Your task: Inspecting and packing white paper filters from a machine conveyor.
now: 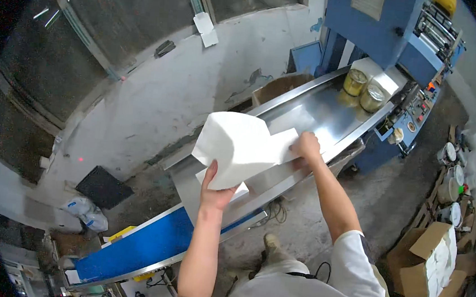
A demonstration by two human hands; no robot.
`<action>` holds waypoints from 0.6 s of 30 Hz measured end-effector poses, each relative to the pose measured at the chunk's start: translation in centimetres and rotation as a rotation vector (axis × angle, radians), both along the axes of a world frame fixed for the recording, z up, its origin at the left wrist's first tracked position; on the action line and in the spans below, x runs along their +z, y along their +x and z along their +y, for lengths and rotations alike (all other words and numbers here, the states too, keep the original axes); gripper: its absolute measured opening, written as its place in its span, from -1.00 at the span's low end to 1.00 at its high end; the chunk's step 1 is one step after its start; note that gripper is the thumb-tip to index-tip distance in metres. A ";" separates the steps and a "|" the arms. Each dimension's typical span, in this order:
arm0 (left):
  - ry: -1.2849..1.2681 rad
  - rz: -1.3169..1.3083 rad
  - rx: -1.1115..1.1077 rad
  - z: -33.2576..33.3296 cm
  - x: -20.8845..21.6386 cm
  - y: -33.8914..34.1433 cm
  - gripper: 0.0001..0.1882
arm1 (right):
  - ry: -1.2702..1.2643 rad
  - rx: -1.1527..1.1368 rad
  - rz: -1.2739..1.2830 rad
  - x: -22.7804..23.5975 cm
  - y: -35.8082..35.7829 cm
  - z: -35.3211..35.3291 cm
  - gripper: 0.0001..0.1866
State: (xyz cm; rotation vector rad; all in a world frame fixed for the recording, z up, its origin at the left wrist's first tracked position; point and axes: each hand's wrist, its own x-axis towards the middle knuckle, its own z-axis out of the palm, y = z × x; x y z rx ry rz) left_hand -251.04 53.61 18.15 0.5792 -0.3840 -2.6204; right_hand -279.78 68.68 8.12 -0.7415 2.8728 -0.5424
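Observation:
A large, curved white paper piece (pixel 233 142) is raised over the metal chute. My left hand (pixel 215 192) grips its lower edge, thumb on the near face and the other fingers underneath. Closed at the right, my right hand (pixel 308 147) holds the end of a smaller white paper flap (pixel 281 145). The flap overlaps the large piece, and I cannot tell whether the two are joined. Under the left hand's fingers, another white paper corner (pixel 240 190) shows just above the metal. The right fingertips are partly hidden.
The shiny metal chute (pixel 309 112) runs up to a blue machine (pixel 368 24). Two round yellowish tins (pixel 356 82) stand at its far end. A blue conveyor belt (pixel 139 244) slopes away at lower left. An opened cardboard box (pixel 411 271) with white contents and several buckets (pixel 448 187) stand at right.

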 end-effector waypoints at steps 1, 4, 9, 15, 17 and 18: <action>-0.003 -0.006 0.000 0.0 -0.5 0.2 -0.50 | 0.011 -0.013 -0.061 -0.3 -0.9 -0.2 -0.34; 0.126 0.494 -0.072 -0.1 -2.6 2.4 -0.46 | -0.002 -0.012 -0.115 -0.9 -0.6 -1.4 -0.41; 0.033 0.177 0.128 -0.3 -4.7 4.4 -0.39 | -0.225 -0.041 -0.184 -0.9 -0.6 -1.5 -0.55; -0.372 -0.092 -0.031 -1.6 -3.8 6.8 -0.32 | -0.939 0.186 -0.382 9.7 3.9 -0.7 -0.63; -0.374 -0.098 -0.002 -1.2 -4.2 6.9 -0.33 | -0.957 0.203 -0.512 15.5 7.0 -0.8 -0.70; -0.376 -0.101 0.013 -1.0 -4.5 6.7 -0.33 | -1.077 0.261 -0.627 18.0 8.7 -0.7 -0.72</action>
